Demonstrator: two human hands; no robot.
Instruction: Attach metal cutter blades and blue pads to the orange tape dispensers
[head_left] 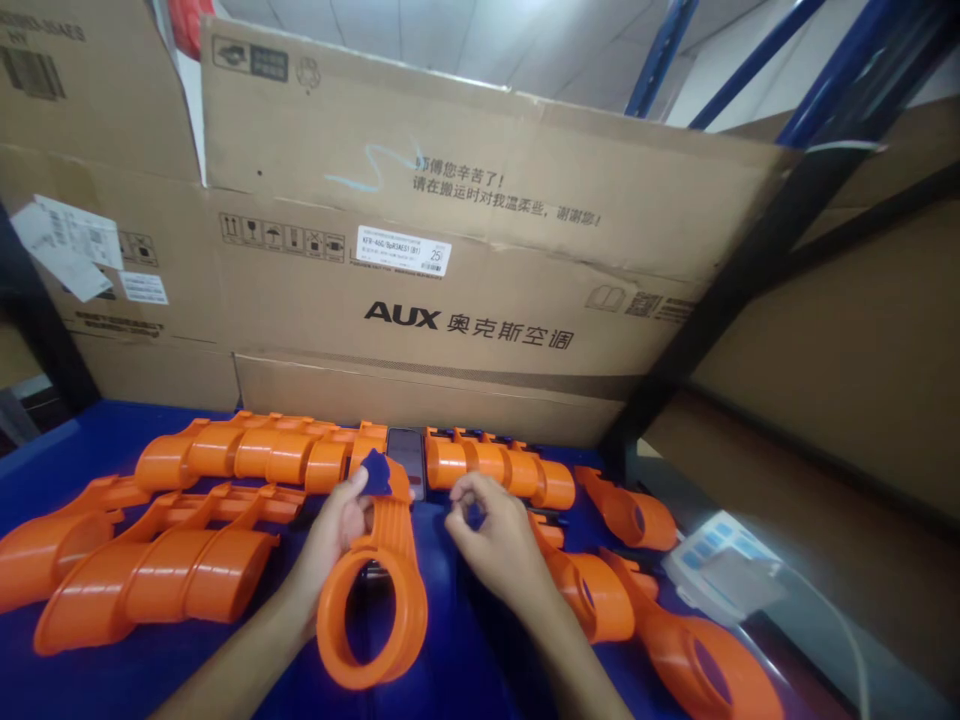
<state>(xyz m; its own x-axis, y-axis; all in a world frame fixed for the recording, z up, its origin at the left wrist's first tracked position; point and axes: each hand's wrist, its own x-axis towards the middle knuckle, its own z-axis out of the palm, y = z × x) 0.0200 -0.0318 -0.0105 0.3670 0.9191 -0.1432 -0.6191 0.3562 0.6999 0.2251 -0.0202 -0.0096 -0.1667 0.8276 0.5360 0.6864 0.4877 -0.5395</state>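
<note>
My left hand (346, 515) is closed around the upper end of an orange plastic ring holder (401, 540). Its big open ring hangs downward, towards me. A dark blue piece (377, 473) shows at the holder's top, beside my left thumb; whether it is attached I cannot tell. To the right of the holder, and apart from it, my right hand (495, 535) is curled with thumb and forefinger drawn together. Anything between those fingertips is too small or hidden to make out.
Similar orange holders lie in rows on the blue table (442, 640), left (161, 575) and right (499, 470). A dark flat rectangular object (407, 450) sits between the back rows. Cardboard (480, 270) walls the back. At right are a white device (724, 565) with a cable and a dark post (694, 330).
</note>
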